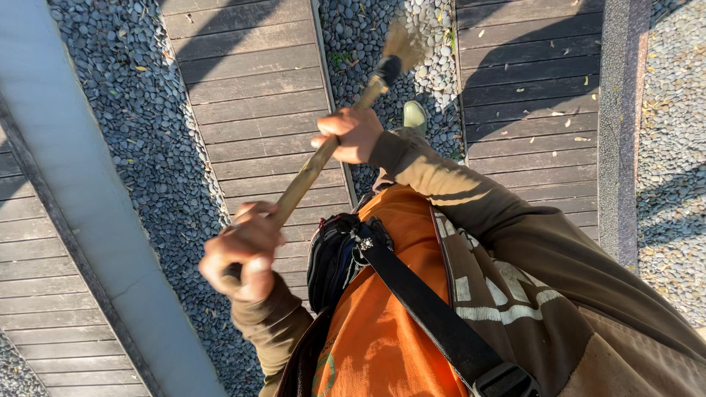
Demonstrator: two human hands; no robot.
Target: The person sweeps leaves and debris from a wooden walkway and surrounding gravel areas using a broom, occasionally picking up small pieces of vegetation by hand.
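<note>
- The left hand (243, 254) is closed in a fist around the near end of a wooden broom handle (309, 169).
- The right hand (351, 134) grips the same handle farther along, fingers wrapped tight.
- The handle slants away toward the broom head (403, 45), which looks blurred, over the grey pebbles (140, 125) between dark wooden planks (254, 88).
- A shoe (414, 115) stands by the pebbles.

No packages, labels, signs, screens.

The broom (346, 121) runs between both hands, its head over the pebble strip (382, 44) between two plank walkways (250, 88).
</note>
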